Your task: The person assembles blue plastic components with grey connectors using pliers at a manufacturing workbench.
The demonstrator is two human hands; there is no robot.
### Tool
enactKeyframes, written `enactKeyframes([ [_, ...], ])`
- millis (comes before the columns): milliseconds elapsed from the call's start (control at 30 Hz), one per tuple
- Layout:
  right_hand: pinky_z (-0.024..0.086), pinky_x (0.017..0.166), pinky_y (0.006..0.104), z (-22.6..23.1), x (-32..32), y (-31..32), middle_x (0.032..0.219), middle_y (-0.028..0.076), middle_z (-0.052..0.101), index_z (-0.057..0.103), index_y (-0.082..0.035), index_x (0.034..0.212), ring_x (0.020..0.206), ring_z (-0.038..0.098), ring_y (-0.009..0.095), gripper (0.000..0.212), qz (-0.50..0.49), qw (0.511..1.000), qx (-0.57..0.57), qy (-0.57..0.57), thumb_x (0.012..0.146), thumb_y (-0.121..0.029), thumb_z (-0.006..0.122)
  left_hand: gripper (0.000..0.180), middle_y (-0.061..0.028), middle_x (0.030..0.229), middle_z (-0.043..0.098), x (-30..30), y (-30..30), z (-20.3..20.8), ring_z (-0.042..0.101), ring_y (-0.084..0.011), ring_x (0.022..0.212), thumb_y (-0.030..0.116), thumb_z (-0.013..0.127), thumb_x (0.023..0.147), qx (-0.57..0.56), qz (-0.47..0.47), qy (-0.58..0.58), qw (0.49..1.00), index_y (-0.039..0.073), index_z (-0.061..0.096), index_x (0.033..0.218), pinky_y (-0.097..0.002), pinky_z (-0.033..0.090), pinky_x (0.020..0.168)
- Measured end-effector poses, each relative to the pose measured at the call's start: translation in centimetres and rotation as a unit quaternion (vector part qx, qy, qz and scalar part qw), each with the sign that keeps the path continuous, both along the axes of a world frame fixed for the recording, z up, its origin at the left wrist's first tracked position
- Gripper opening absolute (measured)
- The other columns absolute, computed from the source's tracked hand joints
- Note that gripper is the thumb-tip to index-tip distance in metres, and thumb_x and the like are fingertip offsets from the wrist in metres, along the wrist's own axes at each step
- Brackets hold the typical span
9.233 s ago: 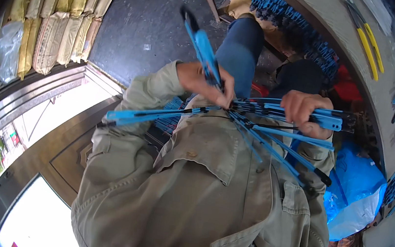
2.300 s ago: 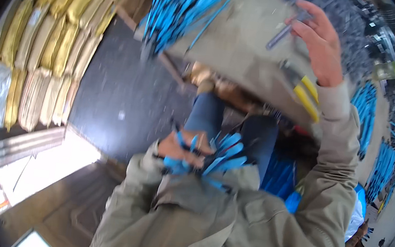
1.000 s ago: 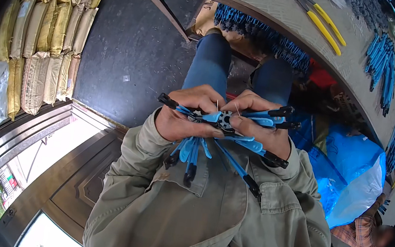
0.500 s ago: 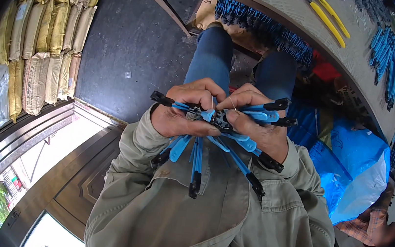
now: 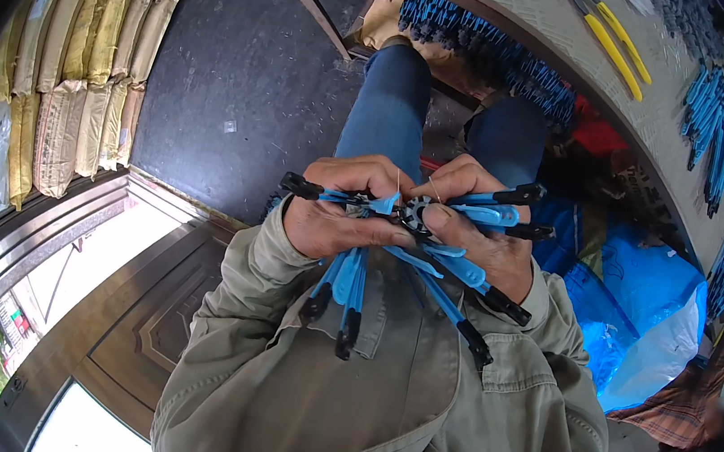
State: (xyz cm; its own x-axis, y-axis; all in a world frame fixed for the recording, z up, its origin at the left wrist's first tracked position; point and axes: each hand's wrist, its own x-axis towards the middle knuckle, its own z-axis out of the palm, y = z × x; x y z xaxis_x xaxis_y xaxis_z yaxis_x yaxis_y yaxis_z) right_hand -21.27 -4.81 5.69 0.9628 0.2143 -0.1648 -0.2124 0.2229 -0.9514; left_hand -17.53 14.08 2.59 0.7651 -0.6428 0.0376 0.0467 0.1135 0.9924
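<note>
Between my hands, above my lap, is a round black hub with several blue arms fanning out, each with a black end. My left hand is closed at the hub's left side, thumb and fingers pinching a blue arm there. My right hand grips the hub's right side, its thumb pressed on the hub's edge and blue arms passing by the fingers. A thin pale wire shows at my left fingertips, another at my right ones. Fingers hide part of the hub.
Ahead right, a worktable bears yellow-handled pliers and bundled blue rods. A carton of blue parts stands beneath. Blue plastic sheeting lies at my right, near a plaid cloth. Stacked sacks stand left.
The hub has turned slightly in my hands and its face shows more. The lower-left blue arms have swung closer together. Both hands keep their grip.
</note>
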Motion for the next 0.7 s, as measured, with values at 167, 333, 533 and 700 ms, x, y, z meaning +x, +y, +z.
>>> enactKeyframes([
  [167, 0.041, 0.068, 0.023, -0.3, 0.3, -0.2, 0.086, 0.004, 0.054, 0.061, -0.001, 0.09, 0.078, 0.052, 0.009, 0.013, 0.019, 0.999, -0.024, -0.02, 0.078, -0.003, 0.065, 0.024, -0.0143, 0.089, 0.061, -1.0, 0.0, -0.6, 0.06, -0.0167, 0.08, 0.006, 0.077, 0.066, -0.02, 0.056, -0.003, 0.998, 0.001, 0.057, 0.078, -0.0277, 0.048, 0.069],
  [333, 0.041, 0.07, 0.0243, -0.5, 0.8, -0.8, 0.087, 0.006, 0.054, 0.06, -0.001, 0.093, 0.08, 0.053, 0.012, 0.022, 0.059, 0.996, -0.043, -0.048, 0.074, -0.005, 0.071, 0.024, -0.0157, 0.09, 0.061, -1.2, 0.2, -0.3, 0.06, -0.0166, 0.082, 0.002, 0.076, 0.067, -0.016, 0.073, 0.008, 0.997, 0.0, 0.057, 0.08, -0.028, 0.048, 0.071],
  [533, 0.044, 0.07, 0.027, -0.9, 0.8, -1.0, 0.088, 0.01, 0.058, 0.06, 0.0, 0.098, 0.08, 0.056, 0.017, 0.035, 0.066, 0.981, -0.109, -0.146, 0.068, -0.01, 0.076, 0.027, -0.0114, 0.09, 0.063, -1.2, 0.3, 0.6, 0.061, -0.0179, 0.08, 0.005, 0.074, 0.069, -0.032, 0.097, 0.077, 0.992, 0.002, 0.061, 0.093, -0.0288, 0.047, 0.069],
  [700, 0.047, 0.068, 0.0284, -1.5, 0.6, -0.9, 0.088, 0.012, 0.061, 0.059, 0.0, 0.1, 0.079, 0.059, 0.018, 0.039, 0.032, 0.975, -0.127, -0.181, 0.067, -0.012, 0.077, 0.035, -0.013, 0.086, 0.065, -1.0, 0.6, 0.2, 0.061, -0.0196, 0.078, 0.009, 0.075, 0.066, 0.001, 0.076, -0.021, 0.997, -0.003, 0.064, 0.097, -0.0308, 0.048, 0.068],
])
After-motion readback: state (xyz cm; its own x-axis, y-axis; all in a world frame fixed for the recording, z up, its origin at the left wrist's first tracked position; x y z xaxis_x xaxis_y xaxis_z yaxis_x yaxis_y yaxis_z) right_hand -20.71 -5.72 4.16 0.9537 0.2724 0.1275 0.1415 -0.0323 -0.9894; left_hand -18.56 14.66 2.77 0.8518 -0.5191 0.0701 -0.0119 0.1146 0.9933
